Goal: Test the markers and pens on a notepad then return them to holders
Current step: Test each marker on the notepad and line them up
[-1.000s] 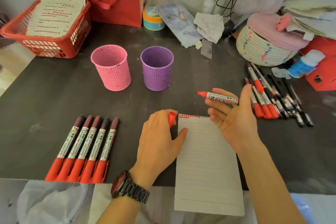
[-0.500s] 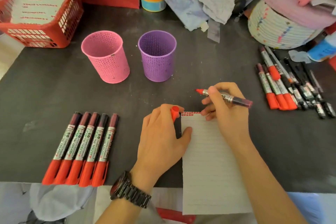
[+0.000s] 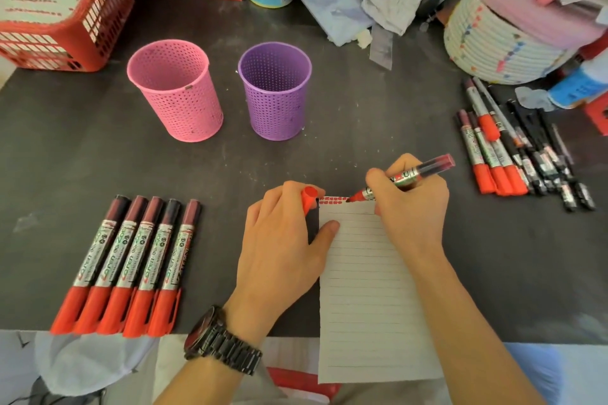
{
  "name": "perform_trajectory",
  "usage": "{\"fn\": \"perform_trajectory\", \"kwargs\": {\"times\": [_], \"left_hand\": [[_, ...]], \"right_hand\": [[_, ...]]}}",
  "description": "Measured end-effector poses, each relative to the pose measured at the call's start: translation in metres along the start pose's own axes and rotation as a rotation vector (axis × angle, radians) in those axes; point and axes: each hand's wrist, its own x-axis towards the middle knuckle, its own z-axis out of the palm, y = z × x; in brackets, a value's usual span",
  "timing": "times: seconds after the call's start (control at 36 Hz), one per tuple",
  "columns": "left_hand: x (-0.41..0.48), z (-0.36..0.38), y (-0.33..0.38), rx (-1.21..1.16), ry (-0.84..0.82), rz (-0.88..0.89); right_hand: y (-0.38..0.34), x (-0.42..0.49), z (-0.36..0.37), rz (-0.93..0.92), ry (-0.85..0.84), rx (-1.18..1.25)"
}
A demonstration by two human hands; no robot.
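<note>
Now the uncapped red permanent marker (image 3: 404, 176) has its tip at the top edge of the white lined notepad (image 3: 368, 289), at the right end of a row of red test dabs (image 3: 332, 200). The right hand (image 3: 411, 204) pinches it in a writing grip. The left hand (image 3: 283, 240) curls round the red cap (image 3: 308, 199), with its thumb pressing the notepad's left edge. One short, light stroke should suffice, paper pinned, then a firm recap. Left of the notepad lie five capped red markers (image 3: 131, 263). Beyond it stand a pink perforated holder (image 3: 174, 92) and a purple perforated holder (image 3: 274, 90), and to its right a heap of markers and pens (image 3: 513, 154) lies on the dark table (image 3: 98, 158).
</note>
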Motion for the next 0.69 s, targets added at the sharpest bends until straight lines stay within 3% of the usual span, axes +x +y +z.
{"fn": "perform_trajectory", "kwargs": {"times": [0.69], "left_hand": [[0.0004,0.002,-0.0028,-0.027,-0.039,-0.045]], "right_hand": [[0.001,-0.0001,0.0034,-0.047,0.001,-0.097]]}}
